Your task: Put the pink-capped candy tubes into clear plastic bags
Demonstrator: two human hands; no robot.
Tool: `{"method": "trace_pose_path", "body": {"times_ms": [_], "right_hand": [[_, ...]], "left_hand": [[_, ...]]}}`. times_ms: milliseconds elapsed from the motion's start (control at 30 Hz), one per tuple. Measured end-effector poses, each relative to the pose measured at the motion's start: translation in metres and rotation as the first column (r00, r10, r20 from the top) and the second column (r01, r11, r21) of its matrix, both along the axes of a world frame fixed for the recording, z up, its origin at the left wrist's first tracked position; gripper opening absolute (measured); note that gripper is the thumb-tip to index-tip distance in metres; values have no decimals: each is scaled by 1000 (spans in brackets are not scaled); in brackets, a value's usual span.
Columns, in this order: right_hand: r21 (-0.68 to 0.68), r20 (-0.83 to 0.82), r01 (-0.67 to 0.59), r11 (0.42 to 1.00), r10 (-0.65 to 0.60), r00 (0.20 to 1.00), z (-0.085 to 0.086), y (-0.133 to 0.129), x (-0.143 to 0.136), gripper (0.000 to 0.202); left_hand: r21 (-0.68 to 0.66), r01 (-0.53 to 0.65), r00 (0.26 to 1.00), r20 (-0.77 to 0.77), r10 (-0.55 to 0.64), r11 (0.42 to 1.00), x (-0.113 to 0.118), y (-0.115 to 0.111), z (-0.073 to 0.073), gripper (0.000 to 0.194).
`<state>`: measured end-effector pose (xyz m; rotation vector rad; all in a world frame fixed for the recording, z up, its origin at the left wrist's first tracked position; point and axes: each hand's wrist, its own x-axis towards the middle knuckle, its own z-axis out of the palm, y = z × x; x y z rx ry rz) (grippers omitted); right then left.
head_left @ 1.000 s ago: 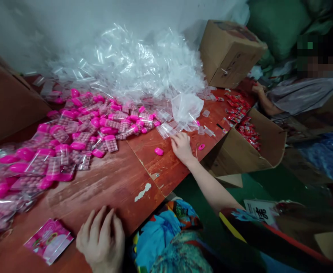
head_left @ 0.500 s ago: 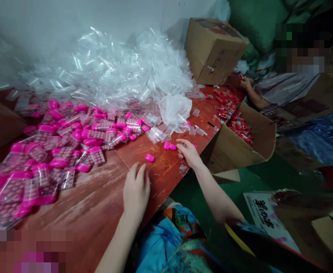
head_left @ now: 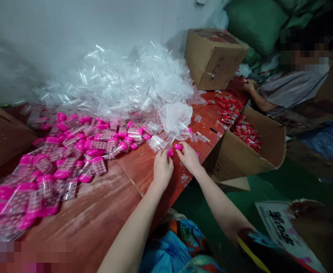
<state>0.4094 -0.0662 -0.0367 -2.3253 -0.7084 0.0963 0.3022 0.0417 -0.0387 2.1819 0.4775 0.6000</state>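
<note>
My left hand [head_left: 163, 170] is over the red-brown table, its fingers curled at a small pink plastic cap [head_left: 170, 152]. Just beside it, my right hand [head_left: 189, 158] pinches another pink cap [head_left: 178, 146] between thumb and fingers. The fingertips of both hands are close together. A bit of pink shows past my right hand's far side. Beyond the hands lie clear plastic cases [head_left: 157, 142] and a thin white plastic bag [head_left: 175, 116]. To the left spreads a heap of pink-capped clear containers [head_left: 105, 135] filled with small pink balls.
Against the wall rises a large pile of clear plastic cases [head_left: 118, 79]. A cardboard box [head_left: 214, 57] stands at the back. An open carton [head_left: 266, 132] with red packets [head_left: 244, 132] adjoins the table's right edge. A co-worker [head_left: 291, 89] sits beyond, hands at red packets.
My left hand has moved right and forward, up to the right hand. Pink caps that lay on the table are now at my fingertips. The view has tilted slightly upward.
</note>
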Motion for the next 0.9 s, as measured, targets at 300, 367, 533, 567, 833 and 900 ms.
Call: {"method": "trace_pose_path", "body": {"times_ms": [300,367,533,567,833,900], "right_hand": [[103,14,-89,991,89,996,-8,-10,1,41],[140,11,-117,983,116,993,-8,-10,-2,37],[209,5,-83,974,83,997,-4,1,-8,29],[205,10,-72,976,72,997,-3,5,-7,28],[36,109,13,999,-17,994,0,35,11,16],[-4,133,11,1000,-11,991,-1,39,12,17]], "left_hand": [[-76,-123,987,98,130,989,-56,-1,-6,28],[-55,-145,984,93,150,988,-93,-2,-4,21],[133,-284,957,92,274,950,-197,0,0,20],[184,-326,945,91,314,927,-217,0,1,21],[413,-452,889,134,438,791,-290,-17,-10,45],[427,-452,891,169,422,784,-291,-20,-17,44]]}}
